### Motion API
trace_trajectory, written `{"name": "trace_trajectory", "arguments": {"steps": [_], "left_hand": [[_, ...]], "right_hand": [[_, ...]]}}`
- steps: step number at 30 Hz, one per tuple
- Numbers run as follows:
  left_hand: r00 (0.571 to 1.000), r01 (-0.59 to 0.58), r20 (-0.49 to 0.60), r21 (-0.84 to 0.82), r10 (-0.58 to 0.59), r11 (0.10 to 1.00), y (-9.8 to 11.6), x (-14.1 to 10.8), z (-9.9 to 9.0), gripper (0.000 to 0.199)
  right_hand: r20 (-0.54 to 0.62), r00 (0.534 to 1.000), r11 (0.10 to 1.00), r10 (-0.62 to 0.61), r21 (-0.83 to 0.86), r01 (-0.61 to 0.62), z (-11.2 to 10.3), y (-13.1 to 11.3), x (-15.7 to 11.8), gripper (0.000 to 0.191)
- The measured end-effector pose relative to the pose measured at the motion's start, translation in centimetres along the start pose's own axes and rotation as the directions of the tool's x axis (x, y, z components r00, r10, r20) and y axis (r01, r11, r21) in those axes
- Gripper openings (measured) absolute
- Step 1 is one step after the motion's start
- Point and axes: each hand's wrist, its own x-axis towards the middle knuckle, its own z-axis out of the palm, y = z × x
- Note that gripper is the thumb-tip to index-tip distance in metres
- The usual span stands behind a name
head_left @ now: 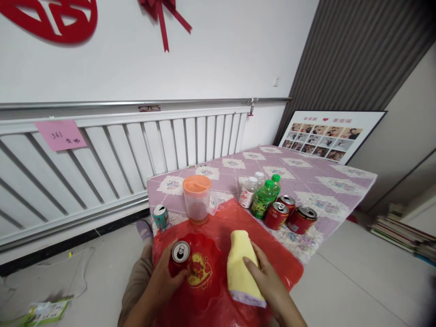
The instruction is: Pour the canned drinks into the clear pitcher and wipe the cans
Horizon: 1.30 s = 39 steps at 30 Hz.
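Observation:
My left hand [168, 277] is wrapped round an opened can [180, 252], held upright over the left part of a red scalloped tray [213, 277] with a gold design. In my right hand [264, 272] is a folded yellow cloth [240, 268] with a pale purple edge, held to the right of the tray. Cloth and can are apart. Under the tray lies a red plastic sheet [235, 218]. Beyond my left hand a teal can [161, 218] stands near a clear pitcher [196, 200] with an orange lid.
Red cans [276, 217], green bottles [262, 200] and white-capped bottles [248, 193] stand to the right on a purple floral tablecloth [293, 162]. A white radiator [136, 154] runs behind the table. A photo board [320, 134] leans at the back right.

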Motion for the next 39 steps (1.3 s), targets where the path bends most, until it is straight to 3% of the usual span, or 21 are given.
{"name": "trace_trajectory", "arguments": {"steps": [3, 5, 11, 15, 17, 20, 24, 29, 39], "left_hand": [[1.000, 0.014, 0.005, 0.000, -0.014, 1.000, 0.0, 0.0, 0.0, 0.067], [1.000, 0.003, -0.002, -0.003, -0.003, 1.000, 0.0, 0.0, 0.0, 0.065], [1.000, -0.014, -0.020, 0.005, 0.014, 1.000, -0.1, 0.1, -0.1, 0.067], [1.000, -0.015, -0.020, 0.063, 0.016, 0.998, 0.2, 0.2, -0.2, 0.067], [0.999, -0.029, -0.017, 0.068, 0.030, 0.997, 0.3, 0.2, -0.2, 0.067], [0.999, -0.027, -0.022, 0.078, 0.029, 0.997, 0.4, 0.2, -0.2, 0.065], [0.999, -0.009, -0.036, 0.079, 0.012, 0.997, 0.6, 0.2, -0.2, 0.064], [0.999, -0.010, -0.038, 0.077, 0.013, 0.997, 0.6, 0.1, -0.2, 0.064], [0.999, -0.028, -0.033, 0.035, 0.030, 0.999, -0.3, 0.1, 0.0, 0.065]], "right_hand": [[0.137, 0.989, 0.993, 0.064, -0.104, -0.050, -1.3, 1.4, 0.5, 0.069], [0.181, 0.982, 0.978, 0.059, -0.206, -0.021, -1.6, 2.3, 0.5, 0.068], [0.046, 0.975, 0.786, -0.217, -0.584, 0.202, -2.2, 2.8, 0.3, 0.057], [0.112, 0.924, 0.670, -0.366, -0.657, 0.345, -1.0, 1.4, -0.2, 0.049], [0.174, 0.925, 0.624, -0.338, -0.694, 0.359, 0.1, 0.8, -0.5, 0.046], [0.209, 0.957, 0.561, -0.202, -0.776, 0.288, 1.4, 0.7, -0.8, 0.052], [0.244, 0.966, 0.498, -0.083, -0.830, 0.253, 1.8, 1.5, -0.8, 0.061], [0.252, 0.964, 0.459, -0.080, -0.849, 0.261, 1.7, 1.6, -0.7, 0.059], [0.232, 0.969, 0.515, -0.081, -0.823, 0.240, 2.4, 1.1, -0.7, 0.056]]}}
